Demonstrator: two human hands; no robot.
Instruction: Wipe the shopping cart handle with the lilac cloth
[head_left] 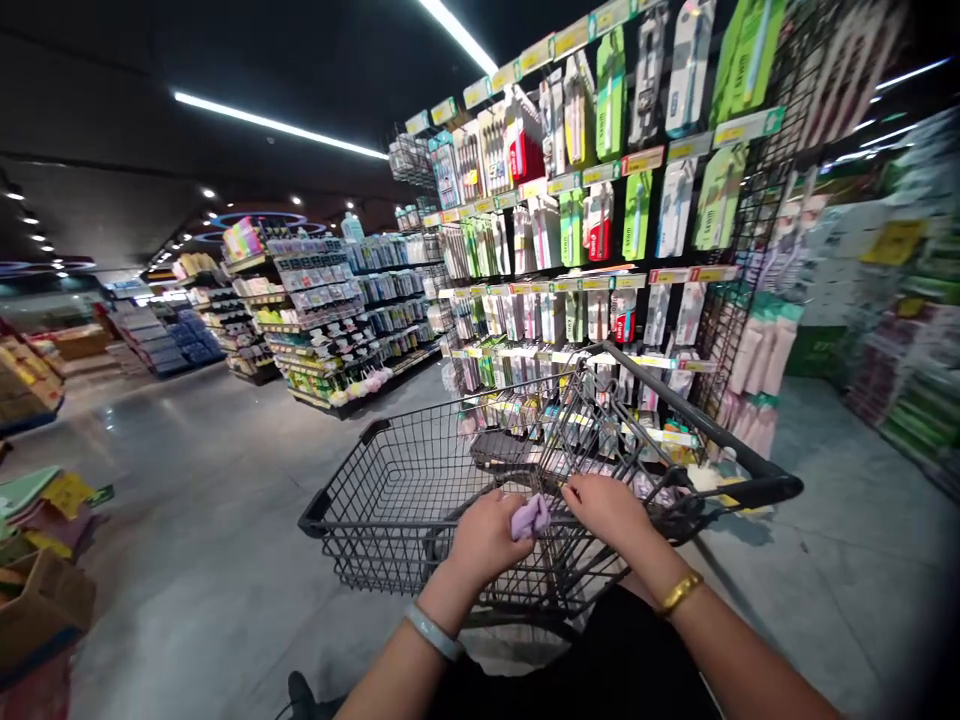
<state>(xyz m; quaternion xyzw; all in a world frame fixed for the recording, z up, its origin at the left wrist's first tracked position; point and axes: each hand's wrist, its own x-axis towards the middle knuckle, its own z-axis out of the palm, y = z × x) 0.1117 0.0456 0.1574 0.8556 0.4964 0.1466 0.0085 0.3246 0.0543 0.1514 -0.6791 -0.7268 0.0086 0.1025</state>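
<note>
The cart basket (pixel 390 480) lies open from above, so you can reach down into it; its wire walls block any way in from the sides. Just ahead of your left hand (pixel 487 540) and right hand (pixel 607 505), the tilted wire seat flap (pixel 592 410) stands in the way, and a purple cloth (pixel 530 517) fills the gap between them. Close beyond the cart, the rack of hanging packs (pixel 600 230) walls off the right. To your left, the floor (pixel 210 470) is wide open; cardboard boxes (pixel 45 600) crowd the far-left edge.
</note>
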